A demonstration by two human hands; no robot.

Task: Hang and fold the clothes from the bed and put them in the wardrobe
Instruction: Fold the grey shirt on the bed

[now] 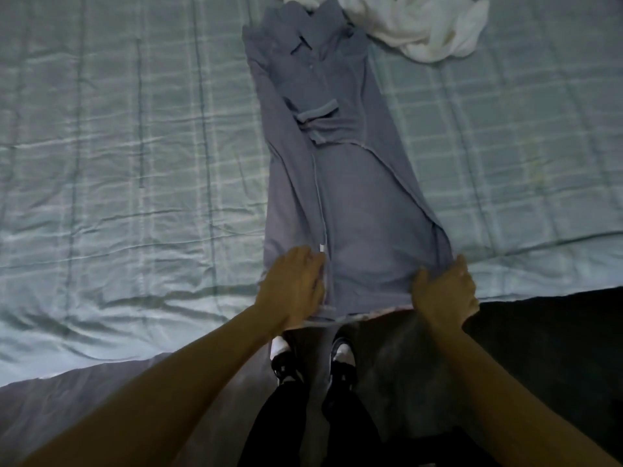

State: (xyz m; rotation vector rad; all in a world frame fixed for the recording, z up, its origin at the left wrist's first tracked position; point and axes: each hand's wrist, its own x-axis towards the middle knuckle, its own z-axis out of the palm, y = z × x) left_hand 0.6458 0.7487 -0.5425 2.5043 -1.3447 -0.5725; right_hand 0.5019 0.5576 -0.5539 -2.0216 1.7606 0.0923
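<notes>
We have the grey shirt (pixel 337 183) lying lengthwise on the bed (pixel 118 163), sides and sleeves already folded inward; its cross folds and storage remain. Our left hand (pixel 293 281) and right hand (pixel 445 291), apart, each grip 1 hem corner at the bed's near edge. A white garment (pixel 421 25) awaits near the collar. Bare bedding flanks both sides.

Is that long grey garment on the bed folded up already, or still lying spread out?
Partly folded: the grey garment lies at full length on the bed, sides and sleeves turned inward. Both hands hold its near hem.
</notes>
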